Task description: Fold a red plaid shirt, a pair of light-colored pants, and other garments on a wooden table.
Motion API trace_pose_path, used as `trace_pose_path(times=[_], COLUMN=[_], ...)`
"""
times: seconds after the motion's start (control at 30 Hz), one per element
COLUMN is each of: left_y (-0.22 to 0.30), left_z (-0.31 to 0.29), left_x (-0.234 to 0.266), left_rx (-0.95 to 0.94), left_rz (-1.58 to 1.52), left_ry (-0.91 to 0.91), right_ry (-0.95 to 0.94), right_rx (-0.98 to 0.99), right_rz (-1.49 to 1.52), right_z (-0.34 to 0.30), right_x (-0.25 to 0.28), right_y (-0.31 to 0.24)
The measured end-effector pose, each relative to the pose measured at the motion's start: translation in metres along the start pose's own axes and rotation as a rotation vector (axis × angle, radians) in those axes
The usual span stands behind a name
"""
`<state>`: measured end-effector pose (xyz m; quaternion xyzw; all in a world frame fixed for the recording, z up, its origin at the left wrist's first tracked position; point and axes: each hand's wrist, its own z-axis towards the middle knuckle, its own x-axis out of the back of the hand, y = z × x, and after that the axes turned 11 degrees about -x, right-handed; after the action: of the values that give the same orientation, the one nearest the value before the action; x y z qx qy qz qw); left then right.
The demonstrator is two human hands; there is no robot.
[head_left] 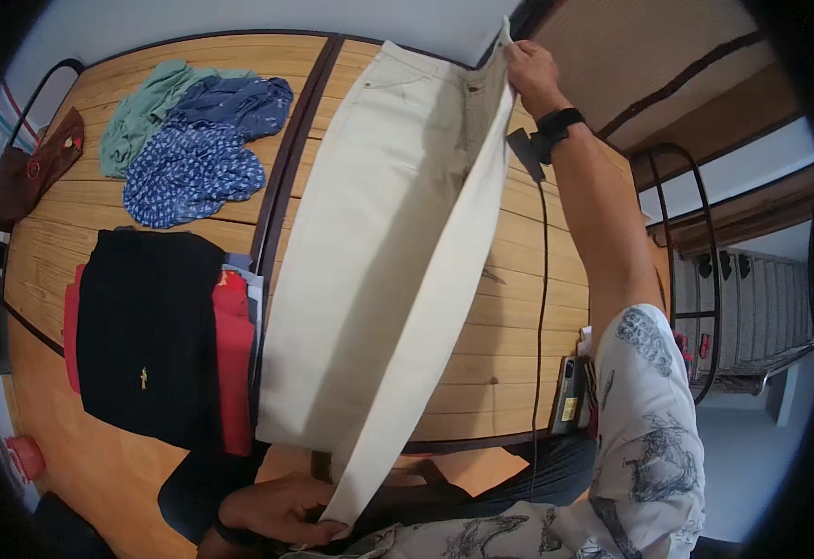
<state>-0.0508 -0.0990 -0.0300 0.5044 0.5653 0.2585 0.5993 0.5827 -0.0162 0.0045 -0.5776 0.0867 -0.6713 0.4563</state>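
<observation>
A pair of cream trousers (360,224) lies lengthwise over the wooden table, waistband at the far end and hems toward me. One leg is raised along its right side and casts a shadow on the leg below. My right hand (530,74) is closed on the waistband's right corner, the arm stretched far forward. Close to my body, my left hand (281,508) pinches the raised leg's hem between thumb and fingers. A black strap with a cabled dark device (542,138) sits at my right wrist.
Left of the trousers stands a stack of folded clothes, a black garment (151,326) on top. Behind it lie crumpled green (146,116) and blue patterned clothes (193,172). A brown bag (39,172) rests far left. A phone-like object (568,396) is at the right edge; a black cable (543,307) crosses the table.
</observation>
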Motion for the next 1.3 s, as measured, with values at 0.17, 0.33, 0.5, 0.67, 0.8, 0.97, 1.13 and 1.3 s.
trace_pose_path(times=[0.17, 0.33, 0.5, 0.67, 0.8, 0.97, 1.13, 1.3], left_y=[-0.002, -0.011, -0.022, -0.051, -0.056, -0.029, -0.070, -0.024], left_z=[-0.024, -0.035, -0.050, -0.061, -0.057, -0.054, -0.055, -0.038], left_x=[0.016, 0.021, 0.031, 0.024, 0.019, 0.021, 0.022, 0.020], left_rx=[-0.035, -0.193, -0.021, 0.019, -0.009, 0.299, 0.186, 0.140], left_rz=[0.174, 0.202, -0.120, -0.259, 0.235, 0.737, 0.818, 0.664], left_ry=[-0.003, 0.075, 0.116, 0.188, 0.339, 0.264, 0.413, 0.600], right_ry=[-0.020, -0.115, -0.147, -0.162, -0.311, -0.595, -0.735, -0.870], right_rx=[0.053, 0.013, 0.012, 0.025, -0.058, -0.279, -0.158, -0.207], right_rz=[-0.039, -0.057, -0.078, -0.118, 0.001, 0.459, 0.514, 0.205], right_z=[-0.015, -0.029, -0.040, -0.055, -0.079, -0.089, -0.070, -0.153], right_x=[-0.048, -0.086, -0.112, -0.139, -0.153, -0.156, -0.127, -0.045], right_y=[-0.037, -0.060, -0.064, -0.071, -0.069, -0.045, 0.003, -0.026])
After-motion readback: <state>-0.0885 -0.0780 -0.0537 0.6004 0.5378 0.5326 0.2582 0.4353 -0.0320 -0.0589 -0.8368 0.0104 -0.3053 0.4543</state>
